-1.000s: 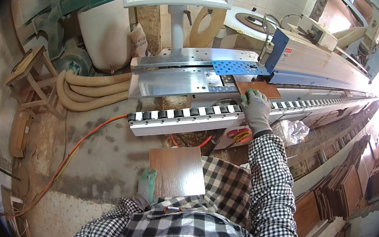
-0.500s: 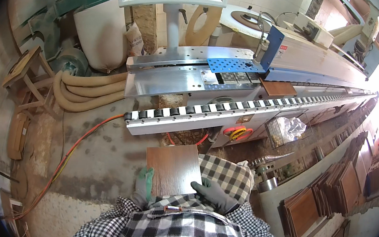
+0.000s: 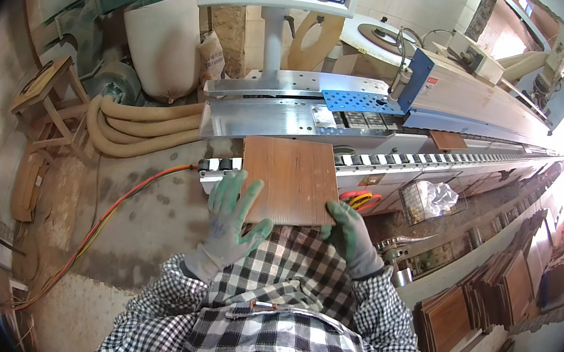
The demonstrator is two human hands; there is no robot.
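Note:
A brown wood-grain board [image 3: 288, 180] lies across the near roller rail, its far edge by the machine's metal table. My left hand [image 3: 229, 215], in a grey and green work glove, is at the board's near left corner. Its fingers are spread and stretched out, the tips beside the left edge. My right hand [image 3: 351, 239], gloved the same way, holds the near right edge, the thumb side at the top and part of the fingers hidden. A second brown board [image 3: 447, 140] sits farther right, against the machine.
The roller rail [image 3: 396, 162] runs off to the right, with a wire basket [image 3: 414, 202] below it. Red and yellow scissors-like handles [image 3: 361, 200] hang under the rail. Stacked brown panels [image 3: 447, 323] stand at the right. An orange hose [image 3: 132, 193] crosses the floor left.
The board has moved from near my lap forward onto the rail. My left hand has let go and spread its fingers. The second board has slid right along the machine.

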